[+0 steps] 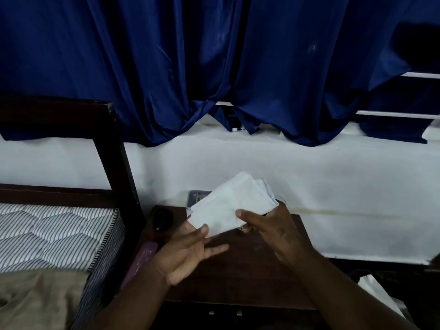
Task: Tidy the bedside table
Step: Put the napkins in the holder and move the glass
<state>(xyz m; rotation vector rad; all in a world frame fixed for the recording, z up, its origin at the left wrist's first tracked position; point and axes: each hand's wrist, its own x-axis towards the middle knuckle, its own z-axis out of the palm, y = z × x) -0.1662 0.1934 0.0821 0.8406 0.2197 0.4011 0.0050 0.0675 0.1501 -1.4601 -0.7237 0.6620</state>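
A folded white cloth (232, 203) is held up above the dark wooden bedside table (240, 279). My right hand (273, 231) grips its right side, thumb on the front face. My left hand (188, 253) is below the cloth's lower left corner with fingers spread, its fingertips touching the cloth's bottom edge. On the table's back left stands a dark round object (162, 219). A grey box (197, 198) and the rim of a clear glass (281, 198) sit behind the cloth, mostly hidden.
A purple flat item (140, 263) lies along the table's left edge, next to the striped mattress (54, 236) and dark bed frame (112, 163). Blue curtains (214, 67) hang over the white wall. White items (378, 294) lie on the floor at the right.
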